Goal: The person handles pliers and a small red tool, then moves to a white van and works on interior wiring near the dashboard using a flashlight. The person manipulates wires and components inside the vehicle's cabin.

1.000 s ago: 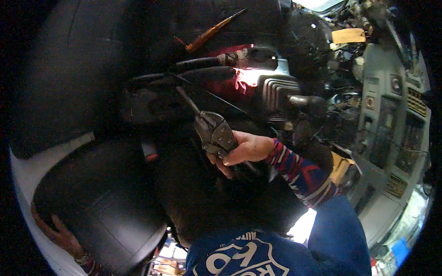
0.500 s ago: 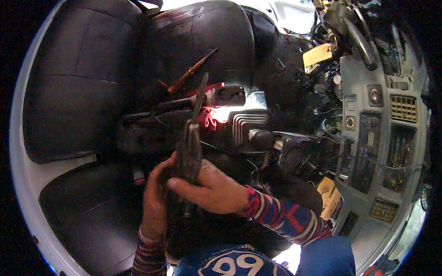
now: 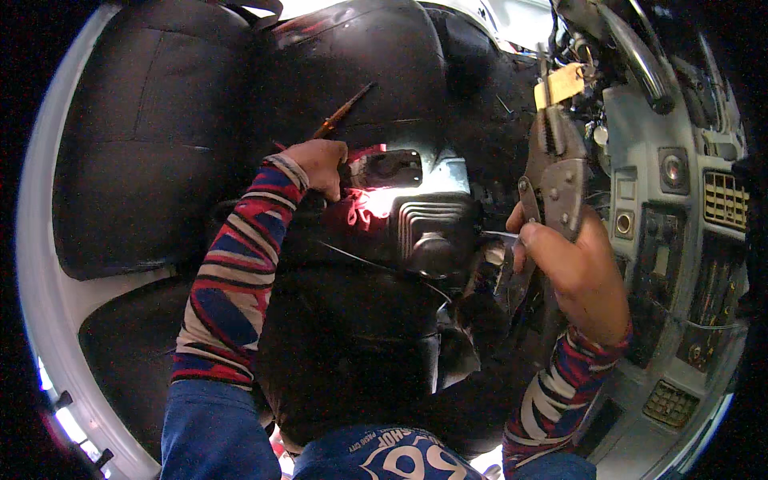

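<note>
Clamping the right hand (image 3: 576,264) round grey locking pliers (image 3: 564,188), holding them nose-up near the grey dashboard (image 3: 628,132), crossing in view the edge of a yellow tag (image 3: 566,82). Over on the other side, curling the left hand (image 3: 318,166) down by the console opening (image 3: 402,167), right beside brightly lit red cloth (image 3: 366,210); can't tell whether closed on anything, with the fingertips hidden. Spotting an amber-handled screwdriver (image 3: 342,114) on the black seat (image 3: 352,52), just beyond that hand. Noting too, between both hands, a ribbed gear-lever boot (image 3: 432,216).
</note>
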A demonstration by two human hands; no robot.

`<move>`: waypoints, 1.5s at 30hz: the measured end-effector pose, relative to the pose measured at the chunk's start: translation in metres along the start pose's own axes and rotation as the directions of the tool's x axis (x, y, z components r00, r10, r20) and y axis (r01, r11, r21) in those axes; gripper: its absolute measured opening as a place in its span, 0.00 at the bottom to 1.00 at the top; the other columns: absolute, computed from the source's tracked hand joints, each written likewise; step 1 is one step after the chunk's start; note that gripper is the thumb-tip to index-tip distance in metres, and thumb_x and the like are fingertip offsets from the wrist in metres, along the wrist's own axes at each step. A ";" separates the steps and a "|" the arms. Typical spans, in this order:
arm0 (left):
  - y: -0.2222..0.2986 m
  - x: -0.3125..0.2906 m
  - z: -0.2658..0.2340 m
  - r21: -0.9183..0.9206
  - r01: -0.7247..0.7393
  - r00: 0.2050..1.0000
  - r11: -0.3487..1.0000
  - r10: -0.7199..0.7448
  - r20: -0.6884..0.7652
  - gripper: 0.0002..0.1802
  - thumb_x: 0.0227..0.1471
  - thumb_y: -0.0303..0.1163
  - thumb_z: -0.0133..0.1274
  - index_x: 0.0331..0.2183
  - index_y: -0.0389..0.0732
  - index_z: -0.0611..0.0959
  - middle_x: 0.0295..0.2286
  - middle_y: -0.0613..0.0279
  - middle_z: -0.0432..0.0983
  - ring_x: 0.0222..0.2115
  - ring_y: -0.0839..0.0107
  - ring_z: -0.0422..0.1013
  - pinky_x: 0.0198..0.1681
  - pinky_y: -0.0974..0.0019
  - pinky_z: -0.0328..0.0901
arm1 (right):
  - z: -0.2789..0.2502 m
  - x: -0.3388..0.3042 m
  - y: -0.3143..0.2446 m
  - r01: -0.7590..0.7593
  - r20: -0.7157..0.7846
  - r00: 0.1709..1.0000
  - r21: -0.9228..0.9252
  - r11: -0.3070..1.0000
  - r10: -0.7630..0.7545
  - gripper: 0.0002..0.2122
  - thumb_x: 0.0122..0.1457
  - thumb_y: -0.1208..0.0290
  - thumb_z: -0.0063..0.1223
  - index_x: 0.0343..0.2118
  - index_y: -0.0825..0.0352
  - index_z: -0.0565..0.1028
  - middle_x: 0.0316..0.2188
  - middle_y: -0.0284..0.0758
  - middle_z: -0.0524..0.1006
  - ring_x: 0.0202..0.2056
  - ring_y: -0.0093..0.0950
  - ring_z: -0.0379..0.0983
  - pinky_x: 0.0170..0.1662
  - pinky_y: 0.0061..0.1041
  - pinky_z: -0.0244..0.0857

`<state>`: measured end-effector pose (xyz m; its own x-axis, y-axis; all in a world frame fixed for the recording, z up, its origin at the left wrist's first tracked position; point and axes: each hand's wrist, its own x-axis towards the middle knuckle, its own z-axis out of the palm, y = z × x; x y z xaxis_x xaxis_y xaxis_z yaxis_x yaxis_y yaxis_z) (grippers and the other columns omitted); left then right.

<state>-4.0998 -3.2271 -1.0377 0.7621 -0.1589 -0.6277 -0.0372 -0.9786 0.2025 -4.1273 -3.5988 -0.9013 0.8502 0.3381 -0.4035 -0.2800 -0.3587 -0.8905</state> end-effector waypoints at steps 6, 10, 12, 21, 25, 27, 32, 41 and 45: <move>0.029 0.005 -0.003 -0.047 -0.126 0.936 0.991 0.103 -0.337 0.22 0.40 0.38 0.67 0.39 0.40 0.84 0.35 0.45 0.82 0.40 0.46 0.78 0.43 0.51 0.73 | -0.034 0.036 0.042 0.013 0.054 0.998 -0.528 0.849 0.018 0.14 0.58 0.63 0.50 0.30 0.73 0.77 0.21 0.43 0.77 0.25 0.37 0.75 0.33 0.37 0.68; 0.035 0.030 -0.016 -0.019 -0.168 0.822 0.986 0.129 -0.554 0.21 0.44 0.39 0.67 0.40 0.39 0.83 0.31 0.46 0.81 0.36 0.47 0.79 0.42 0.53 0.73 | -0.041 0.043 0.048 -0.035 0.016 0.999 -0.534 0.844 0.051 0.16 0.59 0.62 0.49 0.30 0.73 0.76 0.21 0.43 0.76 0.24 0.35 0.75 0.32 0.36 0.68; 0.035 0.047 -0.017 -0.035 -0.116 0.849 0.993 0.081 -0.522 0.23 0.43 0.38 0.68 0.42 0.40 0.82 0.33 0.48 0.82 0.38 0.49 0.79 0.43 0.54 0.73 | -0.041 0.046 0.050 -0.069 0.014 0.996 -0.535 0.842 0.090 0.16 0.58 0.61 0.50 0.28 0.73 0.76 0.21 0.43 0.76 0.24 0.36 0.75 0.32 0.37 0.68; 0.038 0.018 0.002 -0.001 0.053 0.830 0.999 -0.044 -0.555 0.46 0.41 0.42 0.71 0.60 0.42 0.69 0.49 0.45 0.76 0.52 0.41 0.71 0.54 0.42 0.67 | -0.026 0.071 0.058 -0.088 0.113 0.981 -0.474 0.876 0.160 0.16 0.59 0.59 0.53 0.29 0.72 0.78 0.20 0.41 0.77 0.25 0.31 0.76 0.33 0.36 0.69; 0.047 0.020 0.008 0.000 0.076 0.876 0.997 -0.067 -0.477 0.46 0.42 0.39 0.70 0.60 0.40 0.68 0.46 0.47 0.77 0.51 0.41 0.72 0.52 0.43 0.68 | -0.025 0.064 0.057 -0.100 0.097 0.985 -0.332 0.938 0.140 0.15 0.61 0.61 0.51 0.36 0.71 0.81 0.22 0.40 0.78 0.26 0.29 0.77 0.34 0.31 0.70; 0.046 0.027 0.007 -0.053 0.060 0.907 0.997 -0.076 -0.415 0.42 0.43 0.35 0.68 0.59 0.38 0.70 0.43 0.46 0.78 0.49 0.42 0.74 0.52 0.46 0.68 | -0.029 0.058 0.054 -0.134 0.083 0.984 -0.253 0.958 0.159 0.15 0.62 0.62 0.50 0.39 0.70 0.81 0.24 0.38 0.78 0.27 0.28 0.78 0.35 0.29 0.71; 0.034 0.030 -0.007 -0.253 -0.157 0.964 0.955 0.093 -0.248 0.27 0.44 0.27 0.62 0.50 0.37 0.79 0.39 0.43 0.81 0.44 0.44 0.77 0.51 0.55 0.69 | -0.041 0.055 0.050 0.069 0.233 0.971 -0.027 0.997 -0.061 0.15 0.64 0.64 0.47 0.42 0.71 0.80 0.26 0.37 0.78 0.28 0.25 0.77 0.34 0.27 0.71; 0.003 0.002 -0.002 -0.200 -0.188 0.982 0.961 0.186 -0.032 0.28 0.36 0.25 0.66 0.44 0.40 0.80 0.38 0.49 0.82 0.43 0.49 0.78 0.49 0.56 0.70 | -0.054 0.072 0.068 0.101 0.273 0.959 -0.082 0.992 -0.075 0.14 0.64 0.65 0.49 0.41 0.72 0.78 0.29 0.36 0.78 0.30 0.25 0.77 0.36 0.28 0.71; -0.020 0.014 0.019 -0.048 -0.149 0.989 0.988 0.148 -0.026 0.31 0.33 0.29 0.69 0.44 0.42 0.79 0.37 0.50 0.81 0.42 0.48 0.77 0.46 0.54 0.72 | -0.049 0.074 0.073 0.347 0.291 0.922 -0.331 0.878 -0.255 0.14 0.65 0.64 0.47 0.40 0.72 0.78 0.30 0.39 0.79 0.30 0.27 0.78 0.35 0.27 0.71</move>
<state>-4.1011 -3.2123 -1.0650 0.7650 -0.2981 -0.5709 -0.1190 -0.9366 0.3296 -4.0629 -3.6424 -0.9860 0.7254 0.6566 -0.2065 0.1966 -0.4852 -0.8520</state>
